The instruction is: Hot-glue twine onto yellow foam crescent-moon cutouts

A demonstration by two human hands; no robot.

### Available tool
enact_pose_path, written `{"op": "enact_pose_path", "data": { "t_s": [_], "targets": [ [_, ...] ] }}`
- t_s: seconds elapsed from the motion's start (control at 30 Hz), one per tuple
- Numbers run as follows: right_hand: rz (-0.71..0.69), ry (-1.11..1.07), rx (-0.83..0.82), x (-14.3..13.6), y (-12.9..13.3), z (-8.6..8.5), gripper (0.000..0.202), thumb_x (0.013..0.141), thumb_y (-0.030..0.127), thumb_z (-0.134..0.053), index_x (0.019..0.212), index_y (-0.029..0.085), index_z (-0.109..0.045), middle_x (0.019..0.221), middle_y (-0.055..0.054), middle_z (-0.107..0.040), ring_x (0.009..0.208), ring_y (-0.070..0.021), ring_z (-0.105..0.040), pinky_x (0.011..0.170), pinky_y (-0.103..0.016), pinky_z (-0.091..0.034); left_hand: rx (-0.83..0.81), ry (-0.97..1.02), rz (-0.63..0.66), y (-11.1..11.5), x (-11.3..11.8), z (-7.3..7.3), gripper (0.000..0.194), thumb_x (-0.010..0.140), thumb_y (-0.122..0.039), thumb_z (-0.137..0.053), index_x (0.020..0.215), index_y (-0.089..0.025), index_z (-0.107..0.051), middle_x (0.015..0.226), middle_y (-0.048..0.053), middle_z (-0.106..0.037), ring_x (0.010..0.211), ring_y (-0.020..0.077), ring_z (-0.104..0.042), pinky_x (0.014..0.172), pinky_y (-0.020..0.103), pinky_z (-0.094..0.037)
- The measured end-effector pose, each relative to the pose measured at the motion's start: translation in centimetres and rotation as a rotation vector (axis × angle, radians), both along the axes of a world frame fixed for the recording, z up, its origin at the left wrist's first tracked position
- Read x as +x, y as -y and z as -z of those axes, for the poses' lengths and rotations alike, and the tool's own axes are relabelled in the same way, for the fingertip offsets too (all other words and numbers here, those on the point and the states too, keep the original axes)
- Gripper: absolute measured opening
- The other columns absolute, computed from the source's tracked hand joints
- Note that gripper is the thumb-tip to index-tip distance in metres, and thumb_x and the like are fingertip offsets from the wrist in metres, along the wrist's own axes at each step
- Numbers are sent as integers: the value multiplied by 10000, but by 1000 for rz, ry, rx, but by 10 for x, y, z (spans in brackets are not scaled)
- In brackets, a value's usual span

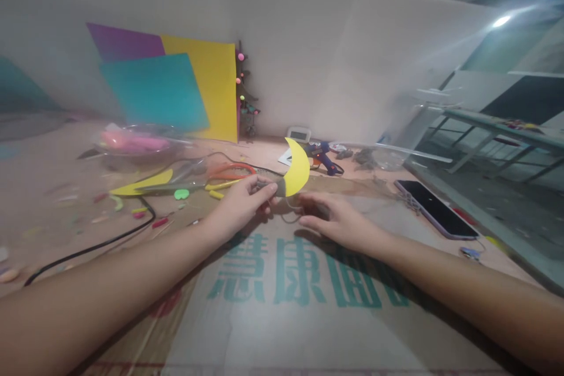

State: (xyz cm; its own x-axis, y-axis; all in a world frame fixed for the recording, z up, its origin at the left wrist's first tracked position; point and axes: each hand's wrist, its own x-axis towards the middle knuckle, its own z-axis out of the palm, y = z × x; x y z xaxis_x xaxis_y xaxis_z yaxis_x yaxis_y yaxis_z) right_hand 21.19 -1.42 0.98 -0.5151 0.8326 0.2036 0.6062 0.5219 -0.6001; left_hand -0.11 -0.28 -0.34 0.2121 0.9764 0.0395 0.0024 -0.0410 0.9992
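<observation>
A yellow crescent moon cutout with a dark grey lower tip stands upright between thumb and fingers of my left hand. Just right of it, my right hand is spread with its fingers curved and apart, and I see nothing held in it. A thin pale loop of wire or thread hangs between the two hands; which end is attached cannot be made out. Under both hands lies a translucent sheet with green printed characters.
Behind the cutout lie a dark blue glue gun and orange-handled scissors. A phone rests at right. Coloured sheets lean on the wall at left. Scraps and a black cable lie at left.
</observation>
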Motion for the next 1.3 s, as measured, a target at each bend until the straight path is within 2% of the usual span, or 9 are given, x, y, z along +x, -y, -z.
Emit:
{"op": "enact_pose_path", "data": {
  "t_s": [0.13, 0.33, 0.5, 0.7, 0.9, 1.0, 1.1, 1.2, 1.3],
  "targets": [
    [-51, -24, -84, -12, 13, -5, 180, 914, 266, -509, 910, 187, -671, 840, -26, -718, 731, -140, -649, 684, -261, -492, 32, -48, -5, 0, -1, 2, 273, 800, -421, -614, 869, -170, -534, 659, -31, -587, 513, 90, -519, 471, 190, -421],
    [-92, 58, 265, -11, 15, -12, 197, 937, 266, -494, 885, 187, -666, 825, -37, -706, 743, -146, -623, 658, -250, -442, 131, -270, 12, 1, -1, 1, 203, 811, -362, -592, 839, -161, -587, 565, -48, -543, 478, 94, -469, 458, 195, -349],
    [-38, 46, 418, -6, 7, -13, 168, 914, 263, -536, 916, 199, -691, 813, -31, -717, 699, -135, -620, 632, -240, -432, 203, -370, 33, 4, 0, 1, 220, 810, -376, -584, 800, -157, -608, 564, -34, -557, 482, 105, -489, 468, 208, -361],
    [92, 25, 479, -1, 0, -13, 144, 886, 255, -572, 856, 178, -689, 708, -20, -673, 576, -115, -536, 548, -235, -385, 146, -320, 154, 4, -1, 5, 216, 830, -389, -569, 830, -173, -583, 565, -34, -564, 462, 104, -512, 429, 197, -364],
    [96, 65, 497, 3, -6, -7, 146, 891, 274, -573, 848, 177, -673, 674, -6, -637, 572, -109, -508, 558, -241, -367, 104, -274, 181, 5, -1, 4, 226, 829, -400, -572, 831, -175, -574, 533, -39, -549, 441, 104, -505, 401, 189, -350],
    [44, 57, 510, 3, -2, -6, 166, 914, 288, -540, 858, 186, -659, 682, -6, -641, 566, -108, -508, 553, -241, -367, 90, -278, 156, 5, -1, 2, 223, 821, -392, -580, 855, -171, -591, 538, -40, -548, 432, 93, -487, 394, 180, -339],
    [-115, 101, 575, 2, 8, -4, 168, 915, 323, -542, 915, 187, -640, 737, -21, -660, 614, -123, -539, 593, -255, -387, 64, -285, 97, 5, 0, -2, 211, 807, -368, -594, 840, -160, -584, 543, -43, -538, 427, 80, -466, 388, 171, -322],
    [-244, 158, 581, 1, 15, -1, 224, 885, 390, -580, 926, 173, -621, 806, -54, -663, 719, -161, -565, 659, -287, -409, 10, -187, 54, 4, 0, -6, 210, 795, -360, -610, 833, -163, -545, 577, -41, -559, 462, 83, -493, 426, 175, -377],
    [-178, 112, 483, 0, 13, 2, 246, 889, 416, -564, 844, 178, -606, 785, -50, -653, 714, -161, -562, 667, -291, -414, -18, -67, 42, 3, -1, -6, 230, 776, -353, -635, 849, -170, -517, 636, -31, -601, 506, 87, -526, 481, 192, -434]
  ]
}}
